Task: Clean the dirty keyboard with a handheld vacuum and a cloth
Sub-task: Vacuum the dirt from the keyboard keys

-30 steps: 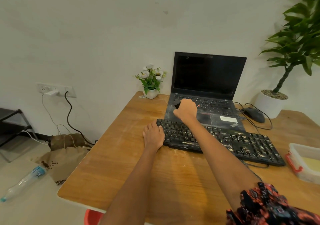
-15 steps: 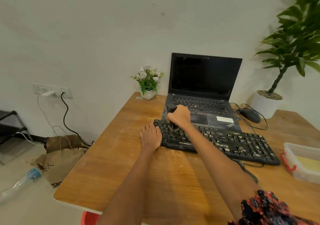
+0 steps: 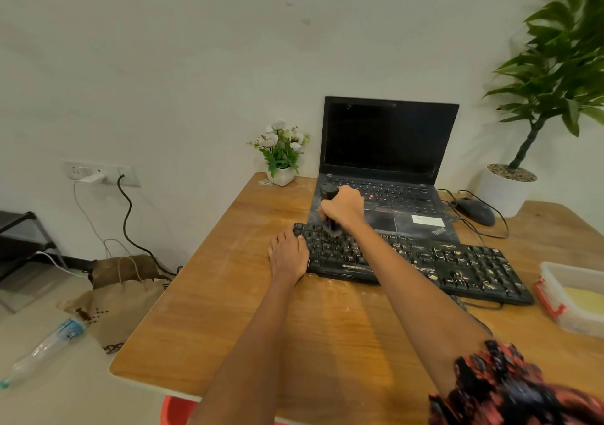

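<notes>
The keyboard [image 3: 415,258] lies across the table [image 3: 228,310], just in front of the laptop [image 3: 389,170], its keys flecked with pale crumbs. The right hand [image 3: 343,209] grips the vacuum [image 3: 329,192] upright, fingers wrapped round it, its lower end on the keyboard's top-left keys. The left hand [image 3: 287,256] rests flat, fingers relaxed, against the keyboard's left end. Both forearms reach forward, the right crossing over the keyboard. Bare tabletop lies left and toward the near edge; a tub [image 3: 575,297] sits just right of the keyboard.
</notes>
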